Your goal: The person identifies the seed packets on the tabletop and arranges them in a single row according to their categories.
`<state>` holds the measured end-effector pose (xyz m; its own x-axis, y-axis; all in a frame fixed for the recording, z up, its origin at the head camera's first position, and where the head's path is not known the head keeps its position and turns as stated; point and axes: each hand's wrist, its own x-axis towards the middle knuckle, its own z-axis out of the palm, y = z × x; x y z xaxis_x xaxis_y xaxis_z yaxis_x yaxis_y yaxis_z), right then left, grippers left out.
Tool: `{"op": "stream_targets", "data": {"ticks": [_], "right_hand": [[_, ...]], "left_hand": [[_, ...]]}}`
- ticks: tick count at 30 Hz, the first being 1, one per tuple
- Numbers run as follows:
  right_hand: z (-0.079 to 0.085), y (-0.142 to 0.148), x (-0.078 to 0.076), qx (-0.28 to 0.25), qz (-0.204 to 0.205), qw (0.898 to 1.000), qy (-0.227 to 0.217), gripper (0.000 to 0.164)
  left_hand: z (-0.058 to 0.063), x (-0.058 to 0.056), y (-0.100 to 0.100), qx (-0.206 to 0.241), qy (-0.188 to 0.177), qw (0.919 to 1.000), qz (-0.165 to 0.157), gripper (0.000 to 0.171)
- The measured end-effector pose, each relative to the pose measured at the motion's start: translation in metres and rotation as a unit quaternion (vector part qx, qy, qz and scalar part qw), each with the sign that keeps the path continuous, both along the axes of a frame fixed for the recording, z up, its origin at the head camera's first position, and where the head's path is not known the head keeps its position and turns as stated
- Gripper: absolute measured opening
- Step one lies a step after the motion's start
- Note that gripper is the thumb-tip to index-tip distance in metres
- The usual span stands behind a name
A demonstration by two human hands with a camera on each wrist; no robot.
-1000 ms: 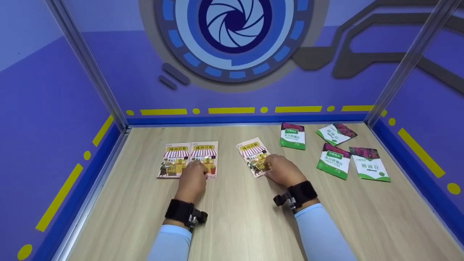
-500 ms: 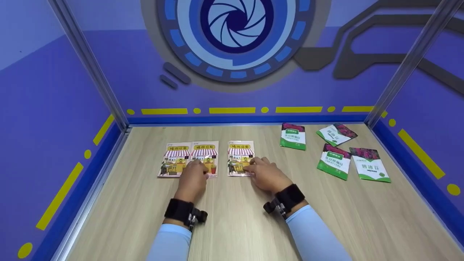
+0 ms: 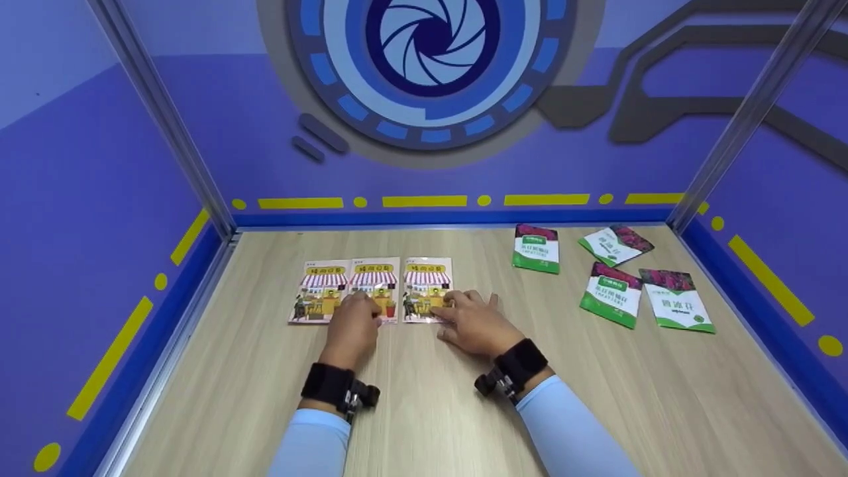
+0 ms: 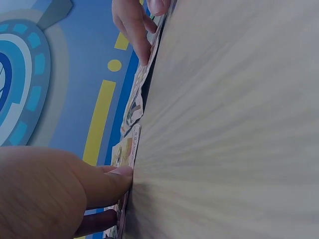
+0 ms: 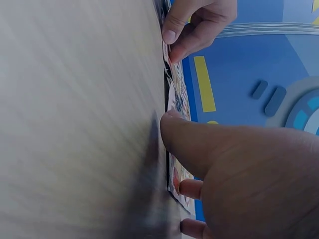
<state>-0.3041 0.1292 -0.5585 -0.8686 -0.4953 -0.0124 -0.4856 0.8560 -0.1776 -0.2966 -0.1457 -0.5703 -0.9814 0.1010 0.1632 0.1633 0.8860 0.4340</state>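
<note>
Three pink and yellow seed packets with a striped shop awning lie in a row in the head view: a left packet (image 3: 317, 291), a middle packet (image 3: 375, 273) and a right packet (image 3: 424, 275). My left hand (image 3: 354, 331) holds down the lower part of the middle packet with curled fingers, its thumb at the near edge. The right packet lies a narrow gap away. My right hand (image 3: 481, 326) has loosely spread fingers, and its fingertips touch that packet's lower right corner. In the right wrist view the right thumb (image 5: 187, 137) is at the packet's near edge.
Several green and white seed packets (image 3: 610, 295) with purple flowers lie scattered at the table's right rear. The wooden table (image 3: 424, 411) is bounded by a printed blue back wall (image 3: 424, 179) and side walls. Metal posts stand at both rear corners.
My right hand has slid the right packet leftward and turned it from tilted to straight, close beside the middle one. Its fingers have spread. My left hand has stayed in place.
</note>
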Motion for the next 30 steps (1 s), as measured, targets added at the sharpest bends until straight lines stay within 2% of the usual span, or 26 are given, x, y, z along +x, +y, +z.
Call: {"op": "stream_targets", "data": {"ticks": [13,20,30], "right_hand": [[-0.0013,-0.0054,0.0013,0.008,0.002,1.000,0.004,0.056],[-0.0012,-0.0064,0.0016,-0.004,-0.010,1.000,-0.008,0.058],[-0.0016,-0.0074,0.0007,-0.003,-0.010,1.000,-0.012,0.058]], "left_hand": [[0.0018,0.0013,0.0026,-0.002,-0.011,0.9999,0.007,0.013],[0.0046,0.0004,0.0067,-0.031,-0.006,0.9995,0.004,0.008],[0.0093,0.0018,0.0060,-0.062,0.004,0.9980,-0.007,0.011]]}}
